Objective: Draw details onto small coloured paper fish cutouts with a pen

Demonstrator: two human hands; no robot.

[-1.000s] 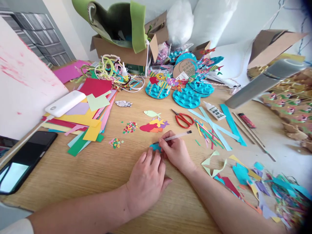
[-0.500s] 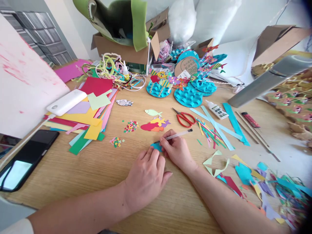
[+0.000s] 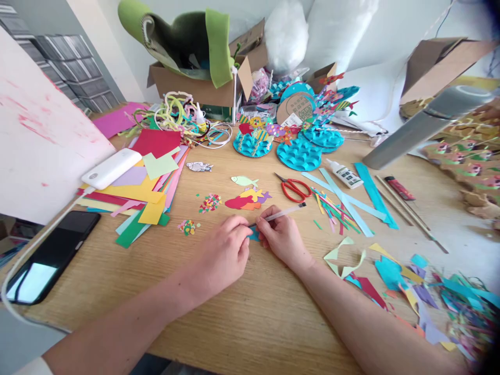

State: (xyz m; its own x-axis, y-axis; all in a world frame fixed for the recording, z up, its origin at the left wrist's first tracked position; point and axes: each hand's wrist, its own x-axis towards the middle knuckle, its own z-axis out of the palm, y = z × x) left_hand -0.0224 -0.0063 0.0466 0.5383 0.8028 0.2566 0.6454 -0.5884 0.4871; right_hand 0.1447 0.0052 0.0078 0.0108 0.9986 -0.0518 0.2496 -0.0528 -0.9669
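Near the middle of the pale wooden desk [image 3: 164,271] we have both hands on one small teal paper cut-out [image 3: 254,234], which lies flat between them. Our left hand [image 3: 222,255] pinches its left edge, fingers curled; most of the piece is hidden under them. Our right hand [image 3: 283,239] keeps a writing grip on a slim clear-barrelled pen [image 3: 281,214], tip down on the teal piece, cap end slanting far right.

Progress, as we judge it: the piece looks cut out already and is now at the drawing-on stage; what marks it carries we cannot tell.

- Just beyond the hands: a small heap of red, yellow, orange and purple paper fish shapes [image 3: 248,200] and one pale green paper fish [image 3: 244,181], cut but mostly plain.
- Left of those: two little piles of mixed confetti bits [image 3: 210,202].
- Far centre: round teal scalloped paper bases [image 3: 299,154], some already dressed with coloured fish, so finished pieces appear to exist.
- Right of the hands: red-handled scissors [image 3: 296,189], a white glue bottle [image 3: 344,174], loose paper strips.
- Left: a stack of coloured paper sheets [image 3: 140,192], plenty unused.
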